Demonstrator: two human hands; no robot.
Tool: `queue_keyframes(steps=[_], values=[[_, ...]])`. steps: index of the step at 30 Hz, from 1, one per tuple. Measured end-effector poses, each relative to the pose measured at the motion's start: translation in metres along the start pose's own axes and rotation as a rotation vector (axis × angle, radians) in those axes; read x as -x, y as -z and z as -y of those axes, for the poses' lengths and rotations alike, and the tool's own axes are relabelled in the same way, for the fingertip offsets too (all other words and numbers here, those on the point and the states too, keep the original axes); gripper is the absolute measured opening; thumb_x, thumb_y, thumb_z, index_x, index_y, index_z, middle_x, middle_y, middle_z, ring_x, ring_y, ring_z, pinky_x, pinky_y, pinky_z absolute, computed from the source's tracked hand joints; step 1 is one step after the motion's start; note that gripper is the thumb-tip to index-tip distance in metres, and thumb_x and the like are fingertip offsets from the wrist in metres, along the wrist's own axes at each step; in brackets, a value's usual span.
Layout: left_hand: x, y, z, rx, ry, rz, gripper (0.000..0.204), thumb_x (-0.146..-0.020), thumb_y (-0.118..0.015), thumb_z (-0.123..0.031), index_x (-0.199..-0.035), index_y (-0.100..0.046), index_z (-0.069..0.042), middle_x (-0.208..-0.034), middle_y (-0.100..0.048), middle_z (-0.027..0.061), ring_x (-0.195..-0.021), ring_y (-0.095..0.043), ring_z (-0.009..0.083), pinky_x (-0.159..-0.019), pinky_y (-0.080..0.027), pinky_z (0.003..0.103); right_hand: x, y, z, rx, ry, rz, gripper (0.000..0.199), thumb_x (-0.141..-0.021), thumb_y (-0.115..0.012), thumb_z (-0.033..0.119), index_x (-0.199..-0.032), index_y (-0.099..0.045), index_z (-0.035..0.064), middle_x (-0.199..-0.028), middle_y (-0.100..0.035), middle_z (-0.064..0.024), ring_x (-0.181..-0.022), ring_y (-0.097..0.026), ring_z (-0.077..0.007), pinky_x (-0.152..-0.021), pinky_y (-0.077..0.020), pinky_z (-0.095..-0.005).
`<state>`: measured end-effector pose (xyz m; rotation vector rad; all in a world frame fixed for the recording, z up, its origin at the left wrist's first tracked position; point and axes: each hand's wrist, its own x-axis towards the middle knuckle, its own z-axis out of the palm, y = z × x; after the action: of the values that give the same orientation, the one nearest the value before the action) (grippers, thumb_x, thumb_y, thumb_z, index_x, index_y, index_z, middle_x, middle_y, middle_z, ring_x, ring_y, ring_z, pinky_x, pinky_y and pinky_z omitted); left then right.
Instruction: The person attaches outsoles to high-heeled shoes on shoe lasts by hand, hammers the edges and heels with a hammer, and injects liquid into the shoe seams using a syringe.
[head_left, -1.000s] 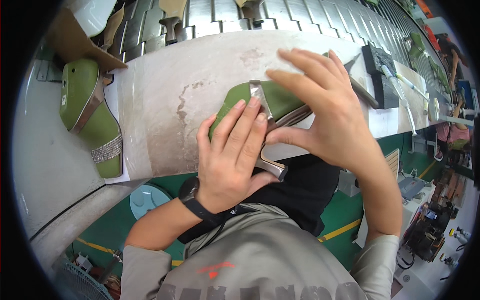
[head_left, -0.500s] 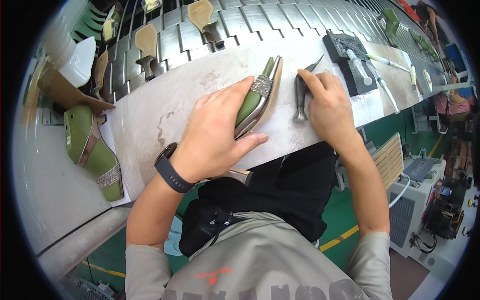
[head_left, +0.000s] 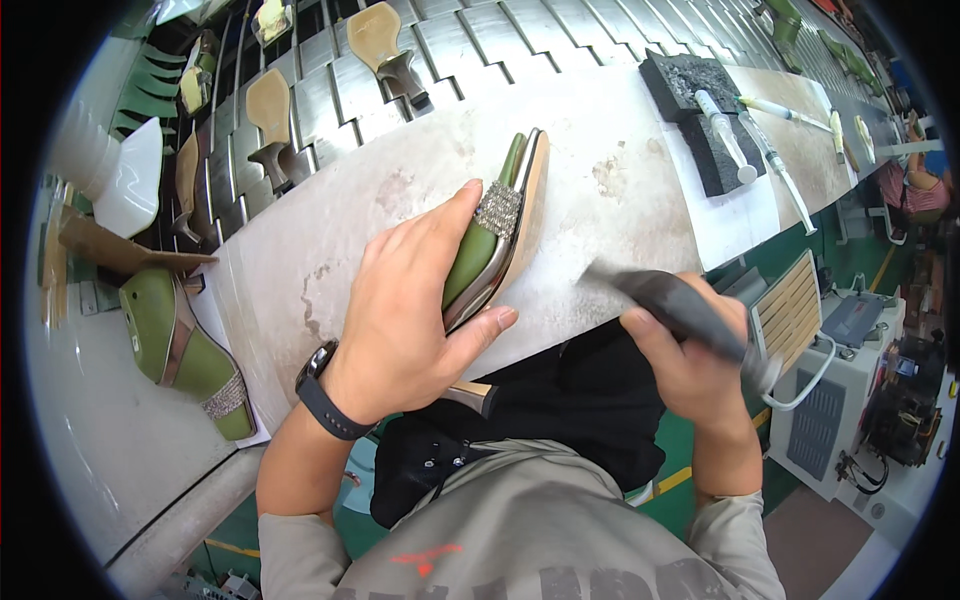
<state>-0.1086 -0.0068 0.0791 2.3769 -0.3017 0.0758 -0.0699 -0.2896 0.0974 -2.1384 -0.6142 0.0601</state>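
My left hand (head_left: 405,290), with a dark watch on its wrist, is closed round a high-heeled sandal (head_left: 513,225) fitted on a green shoe last (head_left: 470,262). A glittering strap (head_left: 497,208) crosses its toe part. The tan sole faces right, and the heel (head_left: 470,396) juts out below my hand beyond the table edge. Over the near edge, to the right, my right hand (head_left: 702,360) grips a dark metal hand tool (head_left: 680,305). Motion blurs the tool; one end tapers toward the sandal, the other is flared and shiny.
Another green last with a strapped upper (head_left: 180,345) lies at the left. Tan soles with heels (head_left: 375,35) rest on the slatted metal conveyor (head_left: 500,50) behind the table (head_left: 600,230). At the right are black blocks (head_left: 715,150) and syringes (head_left: 780,172).
My right hand has lifted the dark tool off the table and moved it down and right, past the near edge. The sandal in my left hand has shifted slightly left and nearer.
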Motion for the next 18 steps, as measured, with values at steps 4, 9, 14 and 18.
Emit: queue_keyframes(steps=[4, 9, 14, 18], values=[[-0.008, 0.0, -0.005, -0.039, -0.076, -0.014, 0.099, -0.077, -0.088, -0.012, -0.162, -0.038, 0.001, -0.153, -0.055, 0.0249, -0.136, -0.056, 0.0422, -0.116, -0.041, 0.046, 0.01, -0.014, -0.008, -0.112, 0.086, -0.377, 0.046, -0.084, -0.089, 0.009, -0.121, -0.064, -0.0032, -0.069, -0.057, -0.0009, -0.058, -0.051, -0.0085, -0.054, -0.0402, -0.0251], [-0.015, 0.001, -0.003, -0.031, -0.095, 0.03, 0.101, -0.076, -0.088, -0.01, -0.163, -0.037, 0.0, -0.159, -0.051, 0.0246, -0.14, -0.055, 0.0419, -0.117, -0.042, 0.046, 0.012, -0.018, -0.003, -0.461, -0.003, -0.04, 0.063, -0.091, -0.088, 0.024, -0.14, -0.063, -0.0056, -0.081, -0.061, -0.0016, -0.065, -0.053, -0.0056, -0.059, -0.0388, -0.021], [-0.016, 0.002, -0.001, -0.018, -0.106, 0.046, 0.105, -0.074, -0.089, -0.009, -0.164, -0.036, 0.002, -0.159, -0.05, 0.0263, -0.138, -0.056, 0.0444, -0.116, -0.044, 0.047, -0.019, -0.043, -0.008, -0.709, -0.014, -0.198, 0.065, -0.101, -0.071, 0.051, -0.13, -0.068, -0.0079, -0.11, -0.071, -0.0169, -0.101, -0.066, -0.0169, -0.09, -0.0506, -0.0307], [-0.019, 0.003, 0.003, -0.008, -0.128, 0.038, 0.106, -0.071, -0.089, -0.01, -0.164, -0.038, -0.001, -0.158, -0.049, 0.029, -0.123, -0.064, 0.0428, -0.101, -0.049, 0.047, -0.021, -0.063, -0.008, -1.017, -0.162, -0.067, 0.047, -0.105, -0.066, 0.033, -0.126, -0.067, -0.009, -0.129, -0.071, -0.0241, -0.12, -0.069, -0.0296, -0.107, -0.0514, -0.0393]])
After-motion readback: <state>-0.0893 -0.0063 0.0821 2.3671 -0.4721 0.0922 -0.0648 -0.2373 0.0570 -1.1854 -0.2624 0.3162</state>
